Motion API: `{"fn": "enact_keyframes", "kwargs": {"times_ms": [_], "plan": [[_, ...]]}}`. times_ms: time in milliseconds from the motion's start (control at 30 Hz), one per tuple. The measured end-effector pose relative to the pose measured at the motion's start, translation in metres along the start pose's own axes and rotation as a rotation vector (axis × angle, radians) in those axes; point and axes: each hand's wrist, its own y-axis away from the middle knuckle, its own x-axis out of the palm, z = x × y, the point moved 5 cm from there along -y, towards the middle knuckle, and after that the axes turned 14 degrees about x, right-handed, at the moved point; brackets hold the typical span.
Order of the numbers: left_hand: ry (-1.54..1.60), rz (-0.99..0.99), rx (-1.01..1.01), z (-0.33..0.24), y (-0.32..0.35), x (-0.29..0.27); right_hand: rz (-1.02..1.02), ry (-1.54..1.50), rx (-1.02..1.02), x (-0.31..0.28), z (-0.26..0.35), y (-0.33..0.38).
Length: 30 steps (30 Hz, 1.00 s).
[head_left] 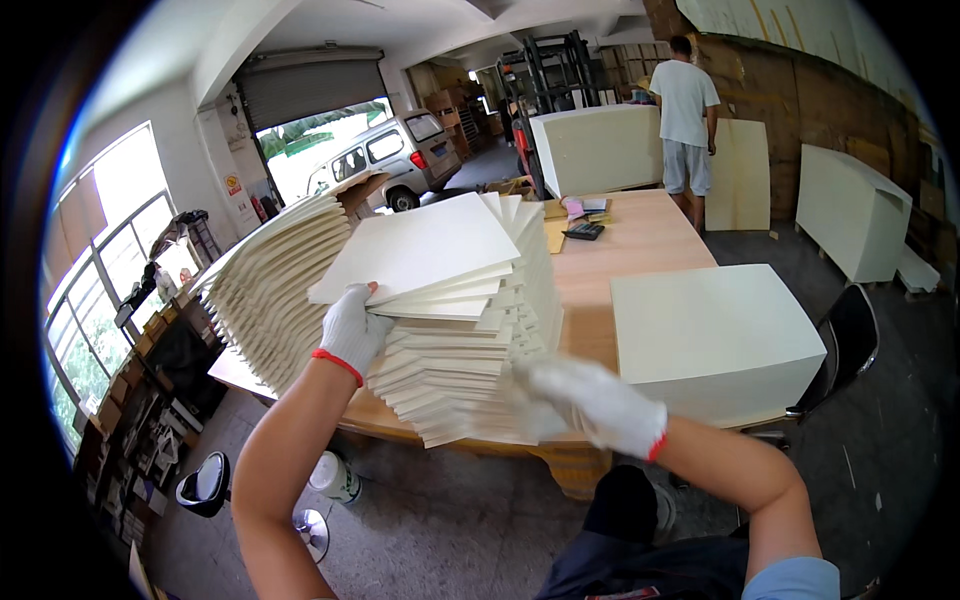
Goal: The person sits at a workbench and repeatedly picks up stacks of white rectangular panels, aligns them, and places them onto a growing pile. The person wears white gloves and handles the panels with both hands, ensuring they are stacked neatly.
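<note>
In front of me a tall, uneven stack of off-white paper sheets [450, 380] stands at the table's near edge, with its layers fanned out in staggered groups. My left hand [352, 335], in a white knit glove with a red cuff, grips the near left edge of the top sheets [420, 245]; the thumb tip shows on the edge. My right hand [597, 400], gloved the same way, is by the stack's near right side. Motion blurs its fingers, so whether they touch the paper is unclear.
A second fanned paper stack [280, 280] stands left, a squared stack [715, 320] right on the wooden table [640, 235]. A calculator [584, 231] lies farther back. Beyond are a person [686, 105], a forklift [550, 80] and a van [395, 150]. A black chair [850, 335] stands right.
</note>
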Motion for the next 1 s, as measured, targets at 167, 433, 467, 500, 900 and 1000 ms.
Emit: {"fn": "enact_keyframes", "kwargs": {"times_ms": [167,433,467,500,900,1000], "plan": [[-0.07,0.059,0.012,0.001,-0.002,0.0,0.055,-0.071,0.538,-0.014,-0.061,0.064],[0.301,0.127,-0.209,-0.027,0.042,0.011,-0.053,-0.097,0.439,-0.058,-0.063,0.122],[0.295,0.041,-0.17,-0.029,0.061,0.006,-0.089,-0.09,0.414,-0.071,-0.063,0.14],[0.321,-0.004,-0.07,-0.026,0.077,-0.003,-0.123,-0.091,0.412,-0.088,-0.066,0.151],[-0.633,1.455,0.797,0.16,0.317,0.244,-1.687,0.869,0.047,-0.265,0.06,0.33],[-0.822,1.612,0.851,0.227,0.304,0.315,-1.604,1.065,0.215,-0.281,0.06,0.306]]}}
